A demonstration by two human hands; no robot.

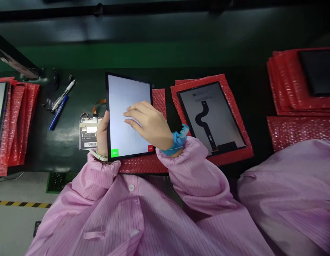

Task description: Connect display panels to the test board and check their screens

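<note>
A lit display panel (pixel 127 142) with a pale screen and black frame is tilted up in front of me. A green box shows at its lower left corner and a red one at its lower right. My left hand (pixel 103 133) grips its left edge, thumb at the front, the other fingers hidden behind. My right hand (pixel 150 122) is over the middle of the screen, holding nothing, its fingers apart; whether the fingertips touch the glass I cannot tell. Behind the panel's left edge lies a circuit board (pixel 88 133) with a white label and an orange flex cable.
On the right, a grey panel (pixel 223 117) with a black ribbon cable rests on red bubble wrap (pixel 246 153). Red-wrapped stacks stand at far left (pixel 20 124) and far right (pixel 284 85). A blue pen (pixel 58 113) and a white pen (pixel 63 94) lie left. A person's pink sleeve (pixel 287 177) is at right.
</note>
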